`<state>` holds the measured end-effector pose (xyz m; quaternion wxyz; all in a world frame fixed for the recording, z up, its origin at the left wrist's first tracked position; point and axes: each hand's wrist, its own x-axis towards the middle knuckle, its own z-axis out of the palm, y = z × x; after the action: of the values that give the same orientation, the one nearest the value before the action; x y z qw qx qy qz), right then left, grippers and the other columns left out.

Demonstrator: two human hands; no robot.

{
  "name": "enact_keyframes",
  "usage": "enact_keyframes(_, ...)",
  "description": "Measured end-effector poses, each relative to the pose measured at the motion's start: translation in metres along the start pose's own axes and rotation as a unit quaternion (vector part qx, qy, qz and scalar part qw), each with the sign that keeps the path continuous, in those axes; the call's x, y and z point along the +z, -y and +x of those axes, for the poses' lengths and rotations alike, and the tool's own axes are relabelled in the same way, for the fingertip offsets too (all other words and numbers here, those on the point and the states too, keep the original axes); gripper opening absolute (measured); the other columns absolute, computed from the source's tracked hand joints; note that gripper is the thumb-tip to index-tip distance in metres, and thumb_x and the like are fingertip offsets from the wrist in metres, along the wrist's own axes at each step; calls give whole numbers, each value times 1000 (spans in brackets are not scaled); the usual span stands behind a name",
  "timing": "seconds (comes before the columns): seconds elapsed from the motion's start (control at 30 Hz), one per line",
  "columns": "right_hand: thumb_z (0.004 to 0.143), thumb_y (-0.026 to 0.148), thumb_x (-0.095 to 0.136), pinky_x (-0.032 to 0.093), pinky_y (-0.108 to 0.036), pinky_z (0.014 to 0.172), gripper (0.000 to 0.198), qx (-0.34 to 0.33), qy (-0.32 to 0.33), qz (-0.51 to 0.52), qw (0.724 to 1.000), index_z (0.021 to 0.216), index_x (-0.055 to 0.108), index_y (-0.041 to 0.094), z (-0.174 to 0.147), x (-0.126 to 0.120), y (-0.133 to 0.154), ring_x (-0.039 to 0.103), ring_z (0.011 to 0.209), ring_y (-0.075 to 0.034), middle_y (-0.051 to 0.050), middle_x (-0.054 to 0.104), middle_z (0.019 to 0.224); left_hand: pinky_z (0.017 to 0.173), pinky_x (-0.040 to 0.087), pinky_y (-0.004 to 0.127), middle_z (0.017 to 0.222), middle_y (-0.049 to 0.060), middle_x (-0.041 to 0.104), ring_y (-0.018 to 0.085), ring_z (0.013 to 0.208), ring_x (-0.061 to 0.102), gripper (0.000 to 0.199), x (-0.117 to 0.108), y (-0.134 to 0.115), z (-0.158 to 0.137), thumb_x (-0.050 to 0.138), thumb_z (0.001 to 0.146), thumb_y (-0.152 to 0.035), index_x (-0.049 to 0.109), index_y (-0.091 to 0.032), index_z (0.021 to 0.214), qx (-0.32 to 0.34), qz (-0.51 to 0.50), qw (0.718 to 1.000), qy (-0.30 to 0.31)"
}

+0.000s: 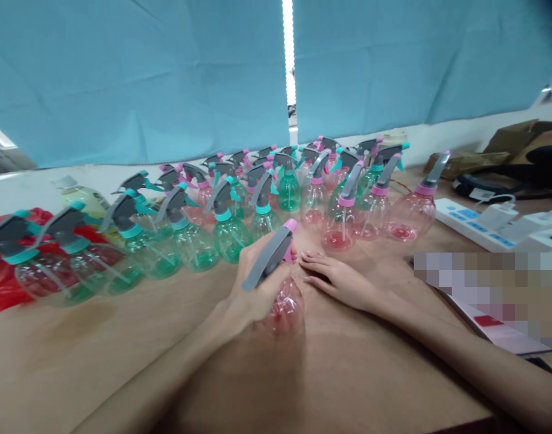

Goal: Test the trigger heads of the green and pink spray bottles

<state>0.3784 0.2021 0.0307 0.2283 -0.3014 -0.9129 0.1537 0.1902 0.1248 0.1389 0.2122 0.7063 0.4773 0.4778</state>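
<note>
My left hand (253,286) is wrapped round the neck of a pink spray bottle (285,310) with a grey and pink trigger head. The bottle stands near the middle of the table, its nozzle turned away from me. Just right of it, my right hand (334,274) lies low over the tabletop, fingers stretched out and pointing toward the bottle, with nothing in them. Beyond both hands stand rows of similar bottles: green ones such as the green spray bottle (231,235) to the left, and pink ones such as the pink spray bottle (338,229) to the right.
A white power strip (461,223) with plugged-in adapters lies at right, near black headphones (479,184) and a cardboard box (515,138). Red plastic (5,277) and a pale bottle (84,199) are at far left. A blue curtain (167,78) hangs behind the brown table (122,349).
</note>
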Motion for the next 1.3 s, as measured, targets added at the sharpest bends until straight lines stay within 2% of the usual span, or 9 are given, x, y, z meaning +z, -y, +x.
enact_keyframes(0.13,95,42,42,35,-47,110,43,-1,-16,15,1000,130,56,21,0,1,0,46,130,-24,-8,54,137,59,39,29,69,-1,56,14,64,51,6,-1,1,2,50,72,-19,55,-20,72,13,-7,1000,16)
enact_keyframes(0.3,95,42,42,36,-48,109,43,1,-22,21,1000,130,56,22,-1,2,-2,47,129,-25,-8,54,136,52,36,27,63,-3,46,13,55,40,5,0,0,1,49,70,-19,52,-23,70,22,-2,1000,-2)
enact_keyframes(0.47,95,42,42,35,-47,110,44,1,-14,15,1000,131,55,21,-1,3,-3,45,130,-24,-8,53,138,53,37,27,64,-3,43,13,57,36,8,2,0,-2,47,70,-17,52,-23,71,25,1,999,-26)
enact_keyframes(0.67,95,41,42,36,-49,109,42,-1,-18,17,1000,130,56,22,-1,2,-2,46,130,-25,-7,54,137,56,39,27,68,-2,47,14,60,42,18,3,1,-2,48,72,-16,59,-23,85,23,-5,1000,-17)
enact_keyframes(0.83,96,41,40,34,-46,111,45,5,-2,-1,1000,131,55,18,0,1,-1,44,131,-24,-10,53,138,59,42,27,70,-3,49,14,61,45,21,2,1,-2,50,72,-15,62,-24,87,22,-1,1000,-21)
enact_keyframes(1.13,95,41,43,35,-48,110,43,-1,-20,18,1000,131,55,22,-1,1,0,47,129,-25,-8,54,137,58,42,28,71,-1,54,15,61,46,26,2,1,-2,50,71,-14,63,-24,92,27,-10,999,-23)
enact_keyframes(1.3,95,41,42,35,-48,110,43,-1,-16,14,1000,130,56,20,-1,1,-1,47,129,-25,-9,54,136,59,42,29,72,0,53,15,63,45,28,2,1,-2,47,72,-15,63,-25,93,22,-10,1000,-12)
